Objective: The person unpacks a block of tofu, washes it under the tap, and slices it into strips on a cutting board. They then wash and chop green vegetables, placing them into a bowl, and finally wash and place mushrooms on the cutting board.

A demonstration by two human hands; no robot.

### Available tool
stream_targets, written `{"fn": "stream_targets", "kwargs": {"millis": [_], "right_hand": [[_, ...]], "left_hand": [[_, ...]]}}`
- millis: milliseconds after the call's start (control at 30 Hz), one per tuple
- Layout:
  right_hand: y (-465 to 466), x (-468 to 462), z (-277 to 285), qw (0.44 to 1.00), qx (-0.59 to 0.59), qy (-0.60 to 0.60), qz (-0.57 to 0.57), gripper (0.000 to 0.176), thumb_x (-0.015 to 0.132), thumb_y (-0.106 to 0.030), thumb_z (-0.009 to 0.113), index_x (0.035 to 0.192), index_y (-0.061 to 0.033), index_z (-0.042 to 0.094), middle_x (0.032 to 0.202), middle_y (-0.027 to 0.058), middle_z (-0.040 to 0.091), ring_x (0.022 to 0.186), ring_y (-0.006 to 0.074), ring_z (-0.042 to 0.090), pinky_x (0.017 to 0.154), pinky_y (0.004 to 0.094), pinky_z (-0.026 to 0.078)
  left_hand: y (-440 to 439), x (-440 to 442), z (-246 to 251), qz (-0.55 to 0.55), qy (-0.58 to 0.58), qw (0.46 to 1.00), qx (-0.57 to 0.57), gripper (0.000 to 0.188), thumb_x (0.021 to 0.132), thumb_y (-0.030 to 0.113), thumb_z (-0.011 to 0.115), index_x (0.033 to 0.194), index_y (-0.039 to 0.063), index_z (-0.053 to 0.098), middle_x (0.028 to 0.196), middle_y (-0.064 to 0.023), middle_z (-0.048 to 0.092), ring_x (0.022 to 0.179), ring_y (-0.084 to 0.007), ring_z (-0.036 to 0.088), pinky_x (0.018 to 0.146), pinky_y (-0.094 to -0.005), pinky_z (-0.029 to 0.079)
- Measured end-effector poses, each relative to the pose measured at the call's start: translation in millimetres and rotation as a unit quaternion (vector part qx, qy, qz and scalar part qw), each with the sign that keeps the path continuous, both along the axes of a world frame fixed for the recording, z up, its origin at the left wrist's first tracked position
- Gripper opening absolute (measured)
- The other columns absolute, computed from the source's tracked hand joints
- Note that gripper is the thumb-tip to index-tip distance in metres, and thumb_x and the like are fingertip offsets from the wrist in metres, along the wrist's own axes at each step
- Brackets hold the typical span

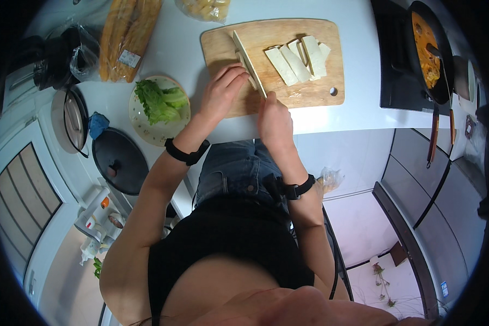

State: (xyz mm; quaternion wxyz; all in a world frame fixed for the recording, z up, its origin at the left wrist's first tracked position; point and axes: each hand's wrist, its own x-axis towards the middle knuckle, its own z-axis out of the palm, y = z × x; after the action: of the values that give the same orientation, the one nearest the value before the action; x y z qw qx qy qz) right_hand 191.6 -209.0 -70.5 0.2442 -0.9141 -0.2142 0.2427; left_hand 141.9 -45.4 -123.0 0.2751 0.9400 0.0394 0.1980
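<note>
On a wooden cutting board (309, 93), my right hand (275, 120) grips the handle end of a kitchen knife (247, 59), its blade pointing away from me. My left hand (225, 90) rests its fingertips on a narrow pale piece, apparently tofu (252, 83), close against the left side of the blade. The blade and fingers hide part of that piece. Several flat white tofu slices (299, 61) lie overlapping on the right half of the board.
A plate (140, 132) of lettuce (159, 102) stands left of the board. Bagged baguettes (122, 36) lie behind it, and a black lid (118, 161) is at the left. On the right, a pan (444, 77) of orange stew sits on a black cooktop (395, 81), its handle jutting towards me.
</note>
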Motion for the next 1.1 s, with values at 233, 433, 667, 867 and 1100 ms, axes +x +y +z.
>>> {"fn": "stream_targets", "kwargs": {"millis": [233, 433, 667, 867, 1100], "right_hand": [[-19.2, 15.4, 19.0, 0.994, 0.080, -0.039, -0.059, 0.014, 0.099, -0.009, 0.058, 0.102, 0.0039, 0.060, 0.083, 0.0280, 0.068, 0.074, 0.0470, 0.067, 0.063, 0.0515, 0.054], [-57.8, 45.4, 33.5, 0.962, 0.007, -0.274, 0.008, 0.032, 0.086, -0.002, 0.063, 0.118, -0.0006, 0.062, 0.089, 0.0147, 0.066, 0.069, 0.0325, 0.068, 0.056, 0.0414, 0.056], [-90.7, 54.6, 18.9, 0.931, -0.039, -0.349, 0.095, 0.040, 0.081, -0.005, 0.070, 0.120, -0.0074, 0.064, 0.081, 0.0070, 0.061, 0.070, 0.0241, 0.065, 0.059, 0.0373, 0.055], [-101.6, 59.6, 19.3, 0.922, -0.030, -0.356, 0.149, 0.040, 0.083, -0.005, 0.063, 0.122, -0.0038, 0.063, 0.082, 0.0054, 0.058, 0.072, 0.0216, 0.062, 0.060, 0.0329, 0.054], [-129.7, 81.6, 28.7, 0.906, 0.059, -0.336, 0.249, 0.038, 0.083, -0.002, 0.067, 0.121, -0.0062, 0.067, 0.076, 0.0060, 0.056, 0.066, 0.0225, 0.060, 0.058, 0.0366, 0.051]], "left_hand": [[-18.2, 5.9, 1.6, 0.000, -0.015, 0.999, -0.048, 0.024, 0.085, 0.002, 0.069, 0.108, 0.004, 0.071, 0.118, -0.0072, 0.066, 0.116, -0.0259, 0.064, 0.088, -0.0371, 0.058], [-30.8, 23.5, 36.6, 0.087, -0.070, 0.985, -0.133, 0.021, 0.087, 0.000, 0.068, 0.107, 0.006, 0.067, 0.118, -0.0096, 0.063, 0.106, -0.0294, 0.065, 0.087, -0.0388, 0.054], [-10.4, 82.4, 73.5, -0.065, 0.021, 0.997, 0.044, 0.053, 0.079, 0.034, 0.084, 0.119, 0.008, 0.061, 0.119, -0.0089, 0.054, 0.118, -0.0291, 0.048, 0.100, -0.0442, 0.037], [-18.6, 119.2, 51.4, -0.114, 0.055, 0.987, 0.100, 0.057, 0.077, 0.042, 0.082, 0.120, 0.011, 0.060, 0.116, -0.0065, 0.052, 0.117, -0.0271, 0.048, 0.102, -0.0420, 0.038], [-12.5, 124.3, 46.0, -0.054, 0.069, 0.992, 0.089, 0.052, 0.078, 0.039, 0.082, 0.116, 0.009, 0.061, 0.113, -0.0054, 0.054, 0.113, -0.0268, 0.051, 0.098, -0.0414, 0.041]]}}
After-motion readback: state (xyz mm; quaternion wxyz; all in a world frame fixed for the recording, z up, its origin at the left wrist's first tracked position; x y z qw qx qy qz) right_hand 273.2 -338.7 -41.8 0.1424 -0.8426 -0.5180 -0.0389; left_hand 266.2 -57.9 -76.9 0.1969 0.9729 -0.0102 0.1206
